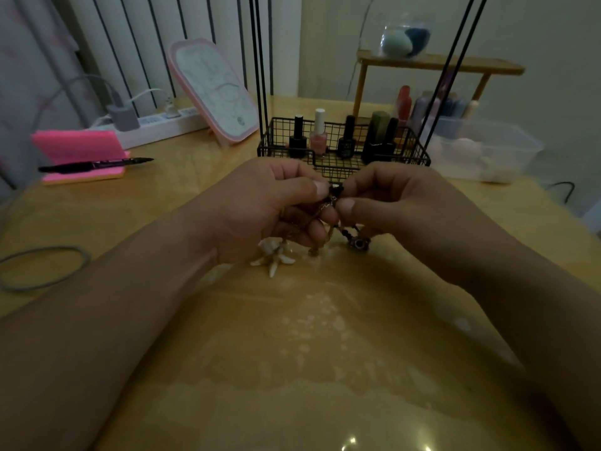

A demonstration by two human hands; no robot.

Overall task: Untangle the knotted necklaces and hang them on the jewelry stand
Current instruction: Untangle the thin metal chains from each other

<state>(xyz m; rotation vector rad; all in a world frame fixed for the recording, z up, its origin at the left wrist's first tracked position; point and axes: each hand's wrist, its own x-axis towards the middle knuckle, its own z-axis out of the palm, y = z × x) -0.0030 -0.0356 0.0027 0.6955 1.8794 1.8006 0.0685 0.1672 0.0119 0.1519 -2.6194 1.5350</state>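
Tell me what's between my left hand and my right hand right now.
In the head view, the knotted necklaces bridge the gap: the left hand and right hand each pinch the tangle, with a white shell pendant hanging below.

**No writing legible**

Nothing here can be read. Beyond the fingers [320, 188] and to their left, a pink-framed board [213, 92] carries faint line drawings and a small round stamp near its lower corner, both too blurred to make out. Straight beyond the fingers, a black bottle [345, 145] in the wire basket [271, 141] shows a pale smudge of label print, illegible. Far left of the fingers, a black pen [94, 165] bears a coloured band; any lettering on it is too small to tell.
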